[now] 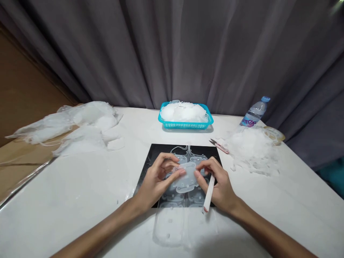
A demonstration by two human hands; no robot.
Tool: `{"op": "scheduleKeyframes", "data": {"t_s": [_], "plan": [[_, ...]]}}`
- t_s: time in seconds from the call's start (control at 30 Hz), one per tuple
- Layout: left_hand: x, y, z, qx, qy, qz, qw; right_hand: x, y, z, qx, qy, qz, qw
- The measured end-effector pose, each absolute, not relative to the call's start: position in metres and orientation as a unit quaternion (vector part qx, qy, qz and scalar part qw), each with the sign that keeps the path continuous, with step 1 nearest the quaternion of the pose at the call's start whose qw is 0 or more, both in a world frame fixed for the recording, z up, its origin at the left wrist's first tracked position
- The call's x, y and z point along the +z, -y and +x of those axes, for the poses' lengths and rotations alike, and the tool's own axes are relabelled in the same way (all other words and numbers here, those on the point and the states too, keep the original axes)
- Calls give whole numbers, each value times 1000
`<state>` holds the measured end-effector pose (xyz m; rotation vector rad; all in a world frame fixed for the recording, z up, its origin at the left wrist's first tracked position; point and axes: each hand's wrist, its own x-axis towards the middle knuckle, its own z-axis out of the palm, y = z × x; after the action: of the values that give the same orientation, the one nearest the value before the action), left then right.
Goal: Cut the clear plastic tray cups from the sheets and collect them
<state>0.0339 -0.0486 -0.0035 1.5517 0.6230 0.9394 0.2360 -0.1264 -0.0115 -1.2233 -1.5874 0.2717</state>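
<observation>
A small translucent, rounded silicone-like piece with little bumps is held up between my two hands. My left hand pinches its left edge between thumb and fingers. At its right edge, my right hand has thumb and forefinger closed on the piece. A white stick-like tool, reddish at its lower end, is tucked in my right hand and points down. Beneath lies a translucent sheet of joined, similar pieces, partly over a black square mat and reaching past its front edge.
A blue basket heaped with white translucent pieces stands at the back. Right of the mat lie pink-handled thread snips, a pile of translucent scraps and a water bottle. Clear plastic bags lie left, near cardboard.
</observation>
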Motion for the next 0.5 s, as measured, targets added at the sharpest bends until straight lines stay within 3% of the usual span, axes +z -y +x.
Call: {"op": "scheduleKeyframes", "data": {"t_s": [0.27, 0.5], "plan": [[8, 46, 36, 410, -251, 638, 601, -11, 130, 238, 125, 643, -521, 548], [10, 48, 30, 462, -273, 703, 467, -17, 127, 236, 164, 655, -522, 521]]}}
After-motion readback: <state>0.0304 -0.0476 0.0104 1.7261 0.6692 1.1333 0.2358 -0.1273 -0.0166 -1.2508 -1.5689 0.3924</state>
